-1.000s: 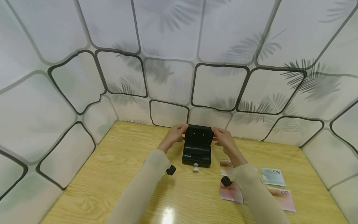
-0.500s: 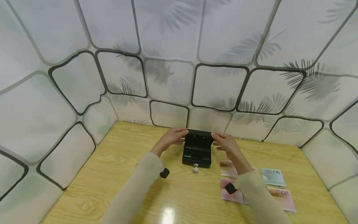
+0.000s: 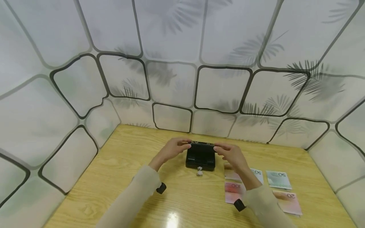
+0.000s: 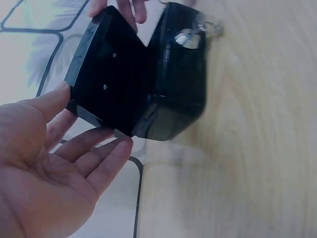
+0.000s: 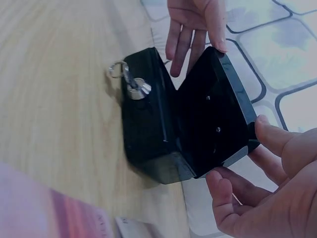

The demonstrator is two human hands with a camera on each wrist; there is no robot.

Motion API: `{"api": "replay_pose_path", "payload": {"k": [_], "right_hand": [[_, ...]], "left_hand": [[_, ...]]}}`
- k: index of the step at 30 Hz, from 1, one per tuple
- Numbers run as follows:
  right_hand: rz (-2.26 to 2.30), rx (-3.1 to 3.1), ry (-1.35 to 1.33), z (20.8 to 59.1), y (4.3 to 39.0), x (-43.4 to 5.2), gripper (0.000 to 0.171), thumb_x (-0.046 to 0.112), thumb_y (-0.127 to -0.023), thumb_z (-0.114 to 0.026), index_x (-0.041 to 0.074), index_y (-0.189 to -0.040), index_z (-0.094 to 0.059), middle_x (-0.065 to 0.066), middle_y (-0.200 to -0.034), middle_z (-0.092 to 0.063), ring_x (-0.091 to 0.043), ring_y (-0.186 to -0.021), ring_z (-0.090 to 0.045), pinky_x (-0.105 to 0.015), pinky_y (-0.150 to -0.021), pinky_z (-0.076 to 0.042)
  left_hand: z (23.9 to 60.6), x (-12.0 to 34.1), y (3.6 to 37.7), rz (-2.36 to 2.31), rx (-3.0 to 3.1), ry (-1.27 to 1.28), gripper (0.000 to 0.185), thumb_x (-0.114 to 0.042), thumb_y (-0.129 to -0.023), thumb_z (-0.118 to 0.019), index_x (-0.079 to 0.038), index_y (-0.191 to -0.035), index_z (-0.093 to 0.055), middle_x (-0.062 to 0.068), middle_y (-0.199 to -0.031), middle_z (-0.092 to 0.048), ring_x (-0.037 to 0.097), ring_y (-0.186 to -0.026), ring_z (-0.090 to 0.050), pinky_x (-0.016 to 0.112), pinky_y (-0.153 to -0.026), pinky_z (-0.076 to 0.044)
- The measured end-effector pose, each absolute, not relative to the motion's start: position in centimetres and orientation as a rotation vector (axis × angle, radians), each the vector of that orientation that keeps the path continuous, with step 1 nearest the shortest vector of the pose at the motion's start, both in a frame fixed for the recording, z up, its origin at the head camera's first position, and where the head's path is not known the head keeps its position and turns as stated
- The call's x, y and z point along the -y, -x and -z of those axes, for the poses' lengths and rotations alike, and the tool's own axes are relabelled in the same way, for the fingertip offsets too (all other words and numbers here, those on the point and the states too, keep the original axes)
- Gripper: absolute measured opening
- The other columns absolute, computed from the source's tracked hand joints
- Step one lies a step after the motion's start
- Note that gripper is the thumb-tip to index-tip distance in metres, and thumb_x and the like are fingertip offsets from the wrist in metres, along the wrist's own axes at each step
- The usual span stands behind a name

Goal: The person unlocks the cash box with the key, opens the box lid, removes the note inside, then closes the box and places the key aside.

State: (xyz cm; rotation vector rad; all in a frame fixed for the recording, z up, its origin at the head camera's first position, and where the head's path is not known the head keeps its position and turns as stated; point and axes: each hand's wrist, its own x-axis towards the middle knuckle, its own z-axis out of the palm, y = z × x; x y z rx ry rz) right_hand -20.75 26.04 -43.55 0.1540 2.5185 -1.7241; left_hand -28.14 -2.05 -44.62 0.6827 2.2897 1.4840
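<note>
The table is pale wood, walled by patterned panels. Near its far middle sits the box, small and black, and everything else is placed from it. Its lid is hinged at the far side and stands partly raised, tilted toward the body; the wrist views show a wedge of gap between the two.

The left hand is at the box's left, the right hand at its right. Each grip is apart: fingers nearly straight, thumb and fingertips touching the lid's side edges rather than curling round them.

Four notes lie flat to the right of the box, nearer the person. A key on a ring sticks from the lock in the box's front face.

The risks, as I judge them: fingertips sit close to the closing gap, so a lid that drops could pinch them. With only light contact at the edges, the lid could slip and slam. Uneven pressure might skid the box across the smooth wood.
</note>
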Motion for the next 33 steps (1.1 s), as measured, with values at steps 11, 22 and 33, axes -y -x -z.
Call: {"api": "replay_pose_path", "payload": {"k": [11,22,33], "right_hand": [[1.595,-2.773,-0.050,45.6,19.3,-25.4,0.043,0.031,-0.095,-0.077,0.008,-0.131,-0.072,-0.015,-0.134,-0.067,-0.033,-0.118,-0.065,-0.050,-0.094,-0.055],[1.508,-2.931,-0.022,46.9,18.3,-24.4,0.041,0.026,-0.091,-0.081,0.004,-0.125,-0.075,-0.017,-0.121,-0.073,-0.031,-0.109,-0.070,-0.040,-0.084,-0.059],[1.465,-2.999,-0.045,47.7,18.3,-24.3,0.032,0.018,-0.086,-0.086,0.005,-0.115,-0.079,-0.014,-0.109,-0.077,-0.027,-0.099,-0.072,-0.036,-0.082,-0.058]], "left_hand": [[46.1,2.1,26.3,-1.392,-2.439,-0.685,0.041,-0.029,-0.102,-0.068,-0.014,-0.141,-0.065,0.008,-0.145,-0.060,0.027,-0.132,-0.058,0.045,-0.105,-0.050],[47.6,2.1,25.0,-1.402,-2.520,-0.705,0.040,-0.025,-0.099,-0.072,-0.012,-0.137,-0.069,0.009,-0.139,-0.065,0.024,-0.120,-0.066,0.040,-0.098,-0.054],[48.4,2.0,24.8,-1.414,-2.511,-0.692,0.037,-0.024,-0.097,-0.075,-0.011,-0.132,-0.072,0.011,-0.135,-0.067,0.027,-0.121,-0.066,0.043,-0.099,-0.054]]}}
